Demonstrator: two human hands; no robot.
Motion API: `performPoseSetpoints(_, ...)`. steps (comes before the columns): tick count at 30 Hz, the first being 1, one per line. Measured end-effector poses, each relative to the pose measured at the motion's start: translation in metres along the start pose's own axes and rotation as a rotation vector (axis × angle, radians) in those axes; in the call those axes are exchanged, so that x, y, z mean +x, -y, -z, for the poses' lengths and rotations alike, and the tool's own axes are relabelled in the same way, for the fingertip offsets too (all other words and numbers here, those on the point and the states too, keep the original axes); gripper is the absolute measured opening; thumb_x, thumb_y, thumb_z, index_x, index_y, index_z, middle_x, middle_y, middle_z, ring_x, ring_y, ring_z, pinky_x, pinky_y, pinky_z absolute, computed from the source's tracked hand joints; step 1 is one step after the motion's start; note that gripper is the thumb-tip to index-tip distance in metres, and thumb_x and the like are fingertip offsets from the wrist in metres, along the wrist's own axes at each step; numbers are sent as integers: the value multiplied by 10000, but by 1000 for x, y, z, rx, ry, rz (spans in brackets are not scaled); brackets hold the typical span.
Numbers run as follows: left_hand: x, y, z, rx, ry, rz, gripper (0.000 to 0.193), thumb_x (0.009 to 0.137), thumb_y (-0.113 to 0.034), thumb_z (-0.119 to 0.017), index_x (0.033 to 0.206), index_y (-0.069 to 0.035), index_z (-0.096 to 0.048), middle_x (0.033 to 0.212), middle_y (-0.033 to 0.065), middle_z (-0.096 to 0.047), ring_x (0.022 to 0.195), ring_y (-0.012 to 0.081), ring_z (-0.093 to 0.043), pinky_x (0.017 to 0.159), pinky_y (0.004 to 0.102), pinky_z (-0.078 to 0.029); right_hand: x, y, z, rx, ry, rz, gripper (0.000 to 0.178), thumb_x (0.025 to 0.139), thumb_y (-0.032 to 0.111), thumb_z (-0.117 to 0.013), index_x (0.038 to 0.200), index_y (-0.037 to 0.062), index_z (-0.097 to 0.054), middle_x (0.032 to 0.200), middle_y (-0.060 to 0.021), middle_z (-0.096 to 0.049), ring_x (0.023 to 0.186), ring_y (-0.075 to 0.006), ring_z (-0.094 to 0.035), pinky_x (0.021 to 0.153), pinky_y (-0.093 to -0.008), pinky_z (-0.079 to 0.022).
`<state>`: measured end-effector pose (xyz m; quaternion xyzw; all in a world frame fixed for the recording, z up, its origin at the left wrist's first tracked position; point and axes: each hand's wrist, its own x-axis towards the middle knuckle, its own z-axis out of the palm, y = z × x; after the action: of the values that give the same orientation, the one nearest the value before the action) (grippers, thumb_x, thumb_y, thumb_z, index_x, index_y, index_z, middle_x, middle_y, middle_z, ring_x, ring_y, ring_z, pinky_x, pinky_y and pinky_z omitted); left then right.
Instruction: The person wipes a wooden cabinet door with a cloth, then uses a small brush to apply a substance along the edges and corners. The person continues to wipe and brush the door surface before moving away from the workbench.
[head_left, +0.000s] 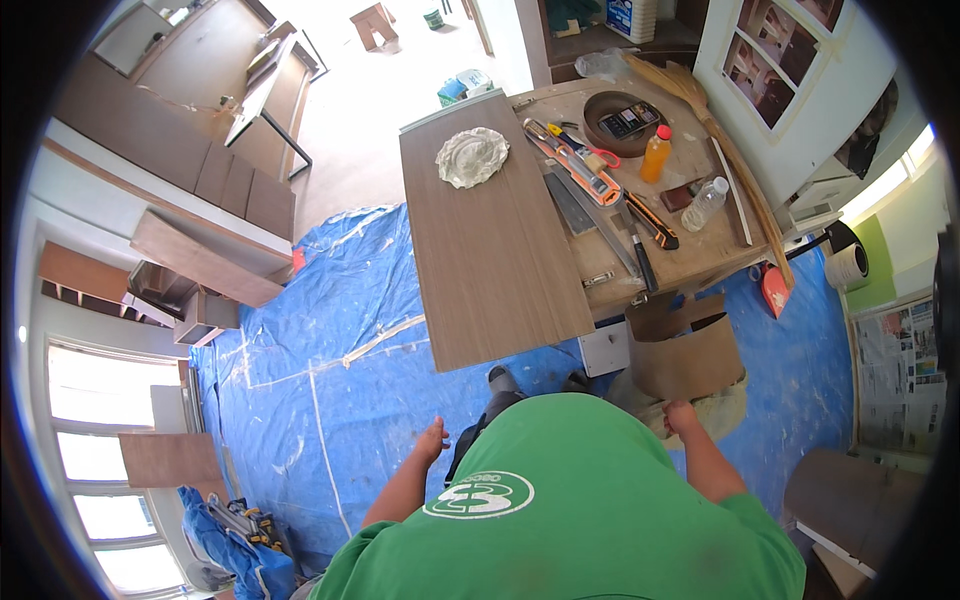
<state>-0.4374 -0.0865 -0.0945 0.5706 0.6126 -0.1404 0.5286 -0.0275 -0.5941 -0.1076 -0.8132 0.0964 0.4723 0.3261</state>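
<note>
Right hand (681, 413) with fingers closed on the lower edge of a curled brown veneer sheet (686, 352) (beside the cluttered wooden desk (700, 255)), left hand (433, 439) empty, fingers loosely spread above blue tarpaulin floor cover (330, 340), long brown laminate board (490, 240) on desk

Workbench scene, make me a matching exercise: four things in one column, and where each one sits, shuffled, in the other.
Things:
1. White rag
2. Orange bottle
3. Right hand
4. Left hand

Places:
A. Gripping the curled brown sheet by the bench
B. Open over the blue tarp, holding nothing
C. On the wood panel
D. Upright beside the round tray

Pairs: 1-C, 2-D, 3-A, 4-B
</note>
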Motion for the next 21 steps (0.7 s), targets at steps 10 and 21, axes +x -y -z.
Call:
performPoseSetpoints(10, -4, -14, -17, 506, 92, -158, 717, 959, -672, -523, 1104, 4, -714, 960, 196, -744, 895, 329, -717, 842, 446, -537, 12, -45, 9, -36, -26, 102, 221, 985, 219, -633, 987, -2, -622, 757, -135, -652, 574, -250, -640, 501, -405, -518)
performPoseSetpoints(21, 19, -9, -8, 446, 61, -213, 664, 955, -634, -566, 1085, -3, -725, 925, 192, -745, 888, 342, -720, 839, 443, -536, -3, -22, -1, 193, -102, -66, 192, 953, 202, -645, 971, 10, -645, 704, -136, -646, 542, -253, -619, 478, -400, -493)
